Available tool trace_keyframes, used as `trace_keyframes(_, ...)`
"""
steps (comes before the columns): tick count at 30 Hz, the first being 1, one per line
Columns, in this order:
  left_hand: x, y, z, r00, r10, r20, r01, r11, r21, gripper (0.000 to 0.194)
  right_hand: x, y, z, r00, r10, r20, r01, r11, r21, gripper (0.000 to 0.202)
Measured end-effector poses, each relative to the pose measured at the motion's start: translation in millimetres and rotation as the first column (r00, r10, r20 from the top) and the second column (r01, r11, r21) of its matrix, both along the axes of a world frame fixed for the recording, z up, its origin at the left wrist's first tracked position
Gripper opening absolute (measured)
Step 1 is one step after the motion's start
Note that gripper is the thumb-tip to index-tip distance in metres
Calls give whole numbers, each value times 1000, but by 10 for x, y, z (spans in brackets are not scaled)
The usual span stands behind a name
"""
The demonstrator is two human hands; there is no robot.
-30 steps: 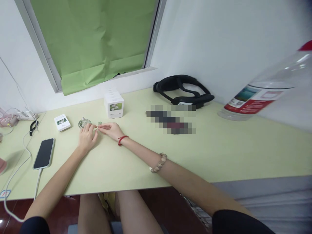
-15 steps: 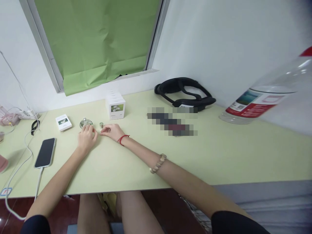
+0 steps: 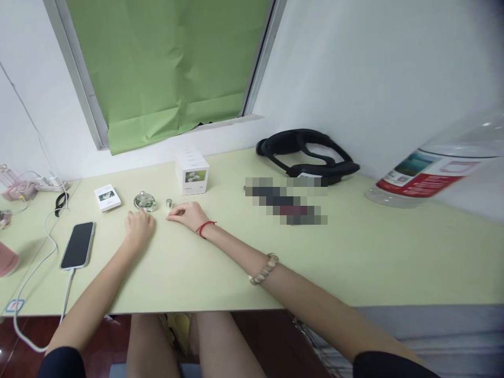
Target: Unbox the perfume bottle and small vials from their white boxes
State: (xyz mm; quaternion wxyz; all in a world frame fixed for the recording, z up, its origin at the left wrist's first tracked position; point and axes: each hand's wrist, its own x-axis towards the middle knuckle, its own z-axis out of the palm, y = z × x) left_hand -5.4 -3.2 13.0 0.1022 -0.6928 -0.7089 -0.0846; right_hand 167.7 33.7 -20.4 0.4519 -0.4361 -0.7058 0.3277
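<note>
The left hand point(image 3: 140, 227) is on the pale tabletop point(image 3: 205, 273), with its fingers curled. I cannot tell if it holds anything. The little round glass bottle point(image 3: 145, 201) stands just past it, on the far side. A tiny shiny cap point(image 3: 169, 203) sits near the bottle, to its right. The right hand point(image 3: 188, 214) is just on the near side of the cap. Its thumb and fingers are close together, but I cannot tell if something small is between them. A flat white box point(image 3: 107, 198) lies left of the bottle.
</note>
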Motion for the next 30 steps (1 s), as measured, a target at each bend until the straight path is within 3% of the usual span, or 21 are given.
trace_keyframes(6, 137, -65, 62, 988, -145, -50, 136, 979, -149, 34, 4, 17, -21, 1000, -8, 18, 6, 998, 65, 8)
trace_keyframes(8, 135, -64, 65, 988, -143, -54, 133, 979, -156, 34, 2, 28, -29, 997, -20, 78, 12, 994, 105, 3)
trace_keyframes(15, 133, -51, 50, 987, -143, -74, 130, 980, -149, 34, -1, -9, -29, 950, -48, 307, 0, 988, 155, 28)
trace_keyframes(19, 127, -51, 52, 987, -148, -67, 137, 979, -149, 34, 13, -27, -19, 933, -115, 340, 35, 972, 232, 43)
trace_keyframes(23, 123, -51, 45, 985, -162, -66, 151, 978, -145, 33, 41, -2, -16, 889, -151, 433, -17, 932, 361, 45)
trace_keyframes(30, 116, -47, 30, 981, -189, -50, 180, 973, -147, 32, 70, -60, 77, 815, -214, 539, -34, 910, 413, 45)
